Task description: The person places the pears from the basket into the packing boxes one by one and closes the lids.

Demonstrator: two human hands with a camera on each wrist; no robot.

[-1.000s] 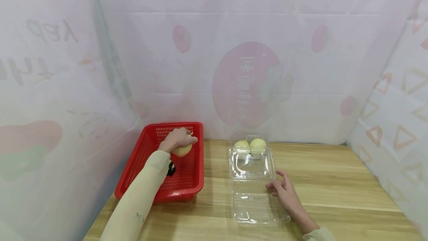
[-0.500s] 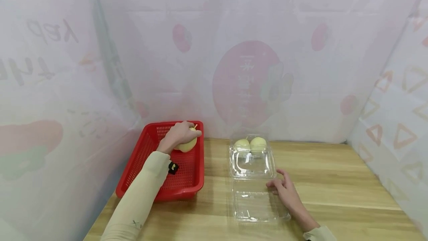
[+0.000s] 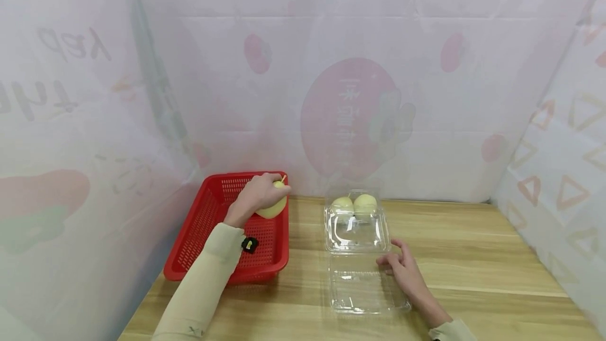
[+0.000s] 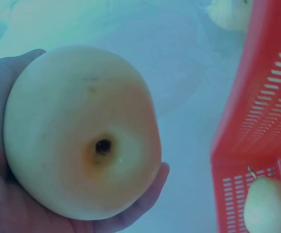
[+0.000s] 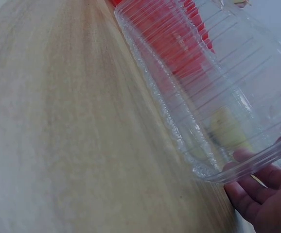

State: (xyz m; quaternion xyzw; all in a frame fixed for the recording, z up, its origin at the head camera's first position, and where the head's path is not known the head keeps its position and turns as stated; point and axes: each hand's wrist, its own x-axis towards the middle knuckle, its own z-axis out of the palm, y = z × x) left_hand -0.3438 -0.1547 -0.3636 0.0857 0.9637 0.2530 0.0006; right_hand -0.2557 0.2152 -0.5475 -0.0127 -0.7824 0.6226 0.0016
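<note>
My left hand [image 3: 259,193] grips a pale yellow pear [image 3: 273,208], its stem pointing up, over the right side of the red basket [image 3: 284,236]. The left wrist view shows the fingers curled round the pear [image 4: 82,126], its dark blossom end facing the camera. My right hand [image 3: 402,272] holds the right edge of a clear plastic clamshell container [image 3: 357,238], which lies with its lid open. Seen in the right wrist view, its fingers [image 5: 259,191] are at the ribbed container's rim. Two pears [image 3: 365,205] sit in the container's far half.
Another pear [image 4: 271,206] lies in the basket, visible in the left wrist view. A wooden table [image 3: 473,257] carries everything. Printed cloth [image 3: 265,93] hangs behind and on both sides. A small black device [image 3: 250,244] is at the left wrist.
My left hand has moved right and slightly up with the pear, from within the basket toward its right rim. My right hand and the container have stayed still.
</note>
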